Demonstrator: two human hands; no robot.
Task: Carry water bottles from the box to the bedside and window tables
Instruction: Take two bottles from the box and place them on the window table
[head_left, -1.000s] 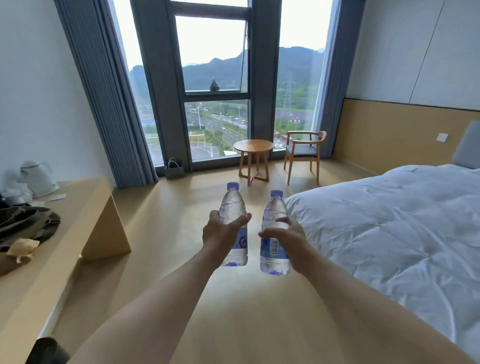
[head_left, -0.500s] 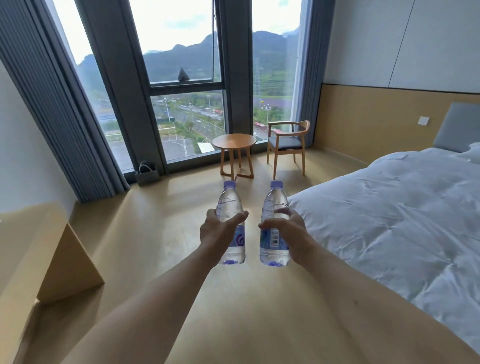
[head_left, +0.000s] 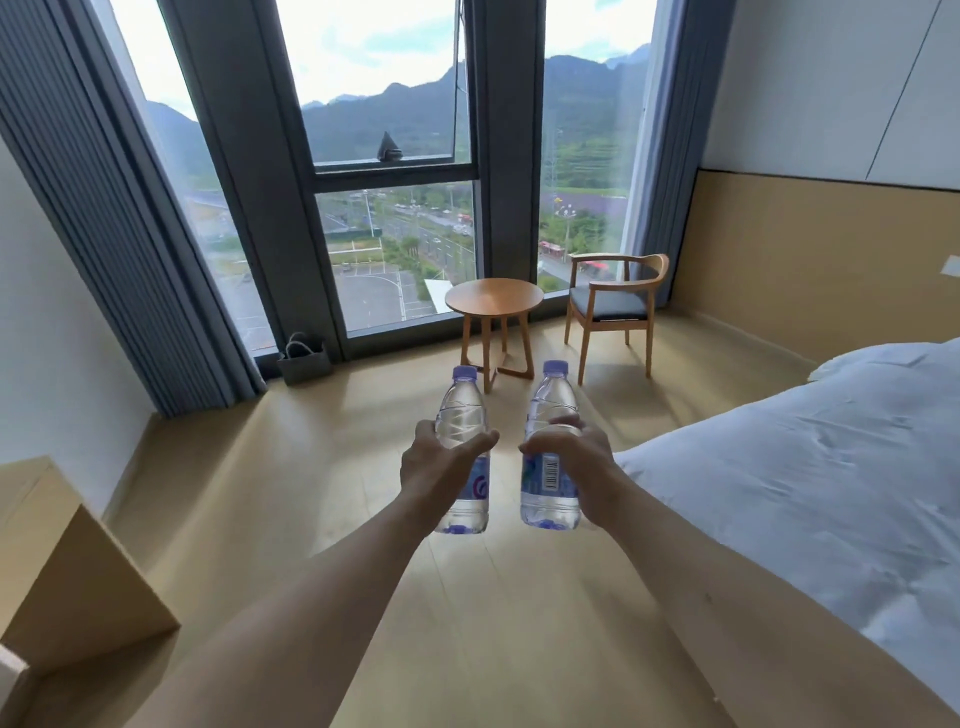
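A clear water bottle (head_left: 464, 415) with a purple cap is gripped by the left hand (head_left: 441, 470), whose fingers and thumb are curled round its middle, and it is held upright in the air above the floor. Just beside it on the right, not touching, a second bottle (head_left: 550, 486) is gripped in the same way by the right hand (head_left: 574, 467), with a barcode label turned toward the camera and the bottle tilted slightly. Both arms are stretched forward. Below them a pale wood floor (head_left: 311, 467) is seen. At the near left, part of a wooden desk (head_left: 67, 582) is cut off by the frame edge. Further off on the left, grey curtains (head_left: 119, 234) are hung beside a tall window (head_left: 395, 249), and a small dark bag (head_left: 304, 358) is set on the floor against the glass. A round wooden table (head_left: 493, 297) is placed by the window, far beyond the bottles, with a wooden armchair (head_left: 615, 306) just to its right. At the right, a bed (head_left: 805, 493) with white bedding is only partly shown. The print on the bottle labels is too small to be read.
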